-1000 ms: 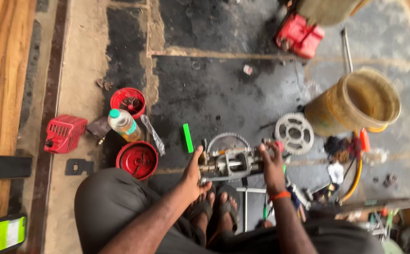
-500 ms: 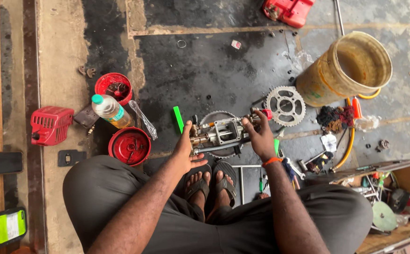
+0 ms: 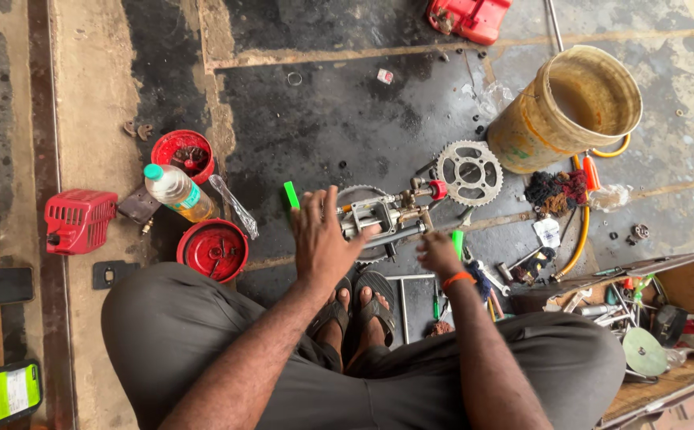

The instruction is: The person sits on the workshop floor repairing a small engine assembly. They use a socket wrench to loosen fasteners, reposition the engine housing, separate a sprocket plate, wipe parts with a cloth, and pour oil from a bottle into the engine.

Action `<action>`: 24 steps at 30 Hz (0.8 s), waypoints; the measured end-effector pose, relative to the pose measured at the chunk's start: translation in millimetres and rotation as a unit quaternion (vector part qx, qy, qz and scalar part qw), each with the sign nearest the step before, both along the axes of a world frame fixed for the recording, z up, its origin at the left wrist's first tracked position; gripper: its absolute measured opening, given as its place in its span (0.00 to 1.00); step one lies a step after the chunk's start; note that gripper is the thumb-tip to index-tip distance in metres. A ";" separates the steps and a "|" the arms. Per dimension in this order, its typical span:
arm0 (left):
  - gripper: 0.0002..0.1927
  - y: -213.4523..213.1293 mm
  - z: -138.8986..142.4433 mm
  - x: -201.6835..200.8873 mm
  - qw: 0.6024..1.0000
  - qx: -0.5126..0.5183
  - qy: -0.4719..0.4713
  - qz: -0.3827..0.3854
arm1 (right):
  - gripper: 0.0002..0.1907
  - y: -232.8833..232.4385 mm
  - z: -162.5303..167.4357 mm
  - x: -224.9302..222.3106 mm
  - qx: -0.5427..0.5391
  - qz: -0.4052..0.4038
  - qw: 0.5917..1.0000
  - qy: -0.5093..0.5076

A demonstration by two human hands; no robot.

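Hovering spread-fingered, left hand (image 3: 321, 239) and right hand (image 3: 438, 253) flank the metal engine part (image 3: 385, 219), sprocket (image 3: 467, 172) beside.

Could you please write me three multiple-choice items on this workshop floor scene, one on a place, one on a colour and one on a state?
1. Where does the sprocket lie?
A. inside the bucket
B. on the floor beside the bucket
C. on the wooden boards

2. What colour is the bottle's cap?
A. green
B. black
C. white

3. How is the left hand?
A. closed on the bottle
B. open, fingers spread, by the metal assembly
C. resting on a knee

Answers:
1 B: the sprocket lies flat on the dark floor, left of the bucket.
2 A: the bottle lying by the red bowls has a green cap.
3 B: the left hand's fingers are spread beside the metal assembly and grip nothing.
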State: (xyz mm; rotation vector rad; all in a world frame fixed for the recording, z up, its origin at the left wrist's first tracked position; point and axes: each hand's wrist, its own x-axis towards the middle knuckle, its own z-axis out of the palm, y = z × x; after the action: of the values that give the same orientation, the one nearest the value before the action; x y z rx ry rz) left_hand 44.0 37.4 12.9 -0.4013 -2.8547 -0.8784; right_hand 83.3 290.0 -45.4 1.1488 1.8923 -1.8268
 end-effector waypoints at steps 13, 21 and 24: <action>0.62 7.8 10.7 -7.8 0.987 -0.091 -0.052 -0.125 | 0.09 -41.2 -7.4 -7.6 0.021 0.109 0.992 0.053; 0.54 25.3 5.7 -3.9 0.989 -0.107 -0.081 -0.062 | 0.12 -48.7 20.0 -11.8 0.350 0.445 0.707 0.423; 0.55 33.5 -3.1 3.6 0.989 -0.101 -0.105 -0.037 | 0.10 -62.8 19.2 -0.4 -0.203 0.072 0.970 0.109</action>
State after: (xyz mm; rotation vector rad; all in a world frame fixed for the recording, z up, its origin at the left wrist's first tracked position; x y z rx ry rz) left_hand 47.6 70.9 9.7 -0.4649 -3.1565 -0.6814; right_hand 82.9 227.1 -26.2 0.6799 1.5461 -2.1919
